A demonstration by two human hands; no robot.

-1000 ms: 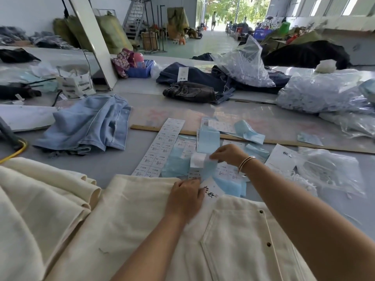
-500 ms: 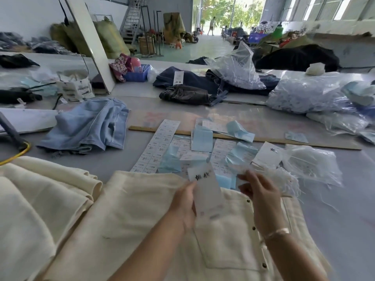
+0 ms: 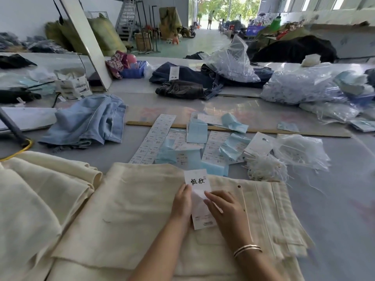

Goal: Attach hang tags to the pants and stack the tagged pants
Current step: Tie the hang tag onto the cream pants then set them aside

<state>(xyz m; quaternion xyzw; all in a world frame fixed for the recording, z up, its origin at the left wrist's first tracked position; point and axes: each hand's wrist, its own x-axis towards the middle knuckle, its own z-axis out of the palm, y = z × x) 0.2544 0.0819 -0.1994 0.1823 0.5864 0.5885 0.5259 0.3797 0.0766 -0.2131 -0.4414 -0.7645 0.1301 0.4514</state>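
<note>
Cream pants [image 3: 132, 209] lie flat on the table in front of me, waistband toward the right. A long white hang tag [image 3: 197, 182] with black characters rests over them. My left hand [image 3: 181, 201] pinches the tag's left edge. My right hand [image 3: 225, 209] presses on its right side, fingers over a small white sticker; a bracelet sits on that wrist. More cream pants [image 3: 36, 189] are piled at the left. Sheets of size stickers [image 3: 154, 138] and pale blue backing papers [image 3: 196, 130] lie just beyond. A bundle of white tag strings [image 3: 263, 167] sits to the right.
Light blue jeans [image 3: 87, 120] are crumpled at the left, dark jeans [image 3: 182, 88] farther back. Clear bags of tags [image 3: 300, 86] fill the right rear. A wooden ruler [image 3: 253, 130] crosses the table. A spare tag stack [image 3: 259, 145] lies near the strings.
My right hand came back from the sticker sheets to the tag. The tag, lifted by my left hand half a second ago, now lies lower on the pants with both hands on it.
</note>
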